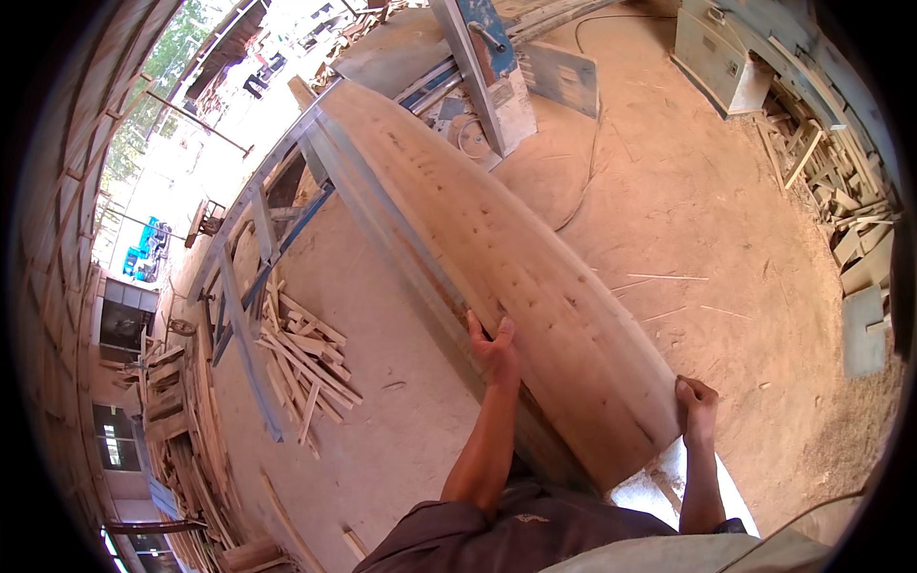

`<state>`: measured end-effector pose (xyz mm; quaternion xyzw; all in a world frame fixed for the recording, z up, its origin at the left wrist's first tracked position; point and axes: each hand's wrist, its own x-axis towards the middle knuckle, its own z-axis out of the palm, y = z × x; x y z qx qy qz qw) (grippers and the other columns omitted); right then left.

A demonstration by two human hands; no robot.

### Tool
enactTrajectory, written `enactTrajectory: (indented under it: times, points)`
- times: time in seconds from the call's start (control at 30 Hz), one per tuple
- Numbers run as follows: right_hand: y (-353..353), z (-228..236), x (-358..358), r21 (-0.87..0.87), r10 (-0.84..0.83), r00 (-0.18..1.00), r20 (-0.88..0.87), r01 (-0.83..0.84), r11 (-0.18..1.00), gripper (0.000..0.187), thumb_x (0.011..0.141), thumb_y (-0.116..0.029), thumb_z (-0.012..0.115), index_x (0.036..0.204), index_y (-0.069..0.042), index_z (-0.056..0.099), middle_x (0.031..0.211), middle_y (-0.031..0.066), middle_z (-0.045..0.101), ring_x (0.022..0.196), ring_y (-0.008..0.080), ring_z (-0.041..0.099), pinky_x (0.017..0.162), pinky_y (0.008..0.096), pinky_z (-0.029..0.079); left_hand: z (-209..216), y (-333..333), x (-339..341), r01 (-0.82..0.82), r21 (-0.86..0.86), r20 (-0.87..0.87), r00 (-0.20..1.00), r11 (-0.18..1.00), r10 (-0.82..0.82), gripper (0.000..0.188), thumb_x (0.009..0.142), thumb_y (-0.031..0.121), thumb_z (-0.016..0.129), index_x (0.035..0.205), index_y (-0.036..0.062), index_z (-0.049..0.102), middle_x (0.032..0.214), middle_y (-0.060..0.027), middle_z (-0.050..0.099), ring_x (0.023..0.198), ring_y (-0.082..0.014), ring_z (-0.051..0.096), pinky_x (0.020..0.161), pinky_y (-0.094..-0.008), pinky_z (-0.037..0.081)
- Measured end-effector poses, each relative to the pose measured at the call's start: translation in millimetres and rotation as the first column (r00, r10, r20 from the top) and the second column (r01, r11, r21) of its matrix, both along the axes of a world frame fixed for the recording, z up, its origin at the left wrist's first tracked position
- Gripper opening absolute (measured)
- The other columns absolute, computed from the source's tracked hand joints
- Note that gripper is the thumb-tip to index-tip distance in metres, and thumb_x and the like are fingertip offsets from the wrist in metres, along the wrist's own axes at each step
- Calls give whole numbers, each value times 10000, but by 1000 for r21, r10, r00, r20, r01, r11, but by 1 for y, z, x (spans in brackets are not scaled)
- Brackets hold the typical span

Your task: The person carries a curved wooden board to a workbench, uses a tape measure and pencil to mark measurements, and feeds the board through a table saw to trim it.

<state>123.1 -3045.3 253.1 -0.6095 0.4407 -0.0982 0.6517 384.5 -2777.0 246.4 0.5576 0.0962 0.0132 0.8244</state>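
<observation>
A long, wide wooden plank with small dark marks on its face stretches away from my body, lying on or against a long metal rail on its left. My left hand is at the plank's left edge, thumb on the upper face and fingers along the edge, partly hidden. At the near right corner my right hand curls its fingers over the edge; their tips are out of sight. The plank's far end reaches beside a machine with a blue and grey upright.
Loose wood strips lie on the dusty floor to the left, near a metal frame. A grey cabinet stands at the far right beside piled scrap wood. A cable crosses the floor beyond the plank.
</observation>
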Motion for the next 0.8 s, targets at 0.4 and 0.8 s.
enactTrajectory:
  times: [0.4,0.8]
  points:
    - [6,1,8,-100,43,999,-15,-44,994,302,901,-161,681,1094,70,711,1005,139,707,933,186,639,861,311,489,10,3,6,24,105,32,999,994,-28,665,907,0,634,1494,-63,328,1363,-116,545,1186,-198,548,1022,-287,433]
    - [4,-3,19,74,84,992,-93,-77,994,254,924,-228,673,1015,5,715,791,-9,627,709,77,525,650,263,439,-12,7,50,-8,871,45,997,492,-64,671,986,231,495,1518,-94,248,1565,-301,290,1484,-395,242,1240,-424,153]
